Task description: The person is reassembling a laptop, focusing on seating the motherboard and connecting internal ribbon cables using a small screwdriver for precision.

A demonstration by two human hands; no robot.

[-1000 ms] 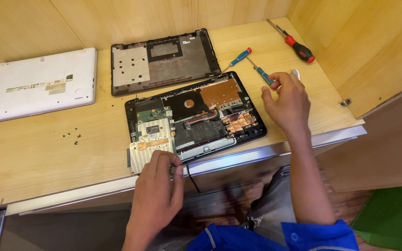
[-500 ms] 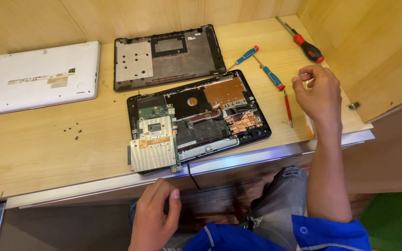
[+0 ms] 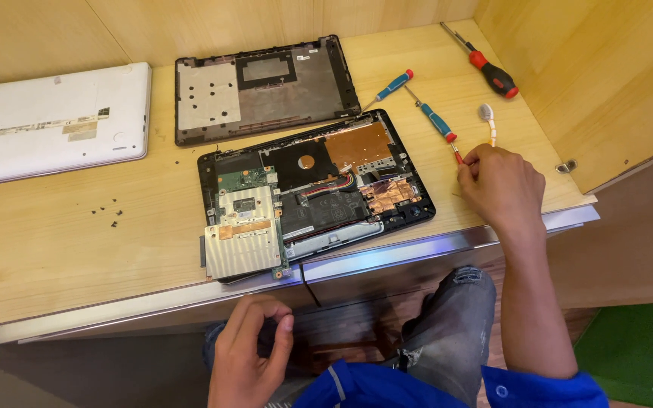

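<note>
— How many screwdrivers?
— Two blue screwdrivers [image 3: 396, 83], one red-handled screwdriver [image 3: 493, 72]. Possibly a thin red tool [image 3: 457, 155] too, half hidden.
— And computers?
— One opened laptop [image 3: 315, 193], one white laptop [image 3: 54, 121], one loose bottom cover [image 3: 266, 87].

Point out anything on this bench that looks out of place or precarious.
The opened laptop base sits skewed, its front left corner with the silver drive jutting past the bench edge. Tiny dark screws lie loose on the wood. The right hand rests by a thin red tool; the left hand is below the bench.

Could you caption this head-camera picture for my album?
Right hand reaching among screwdrivers beside an opened laptop on a wooden bench.
</note>
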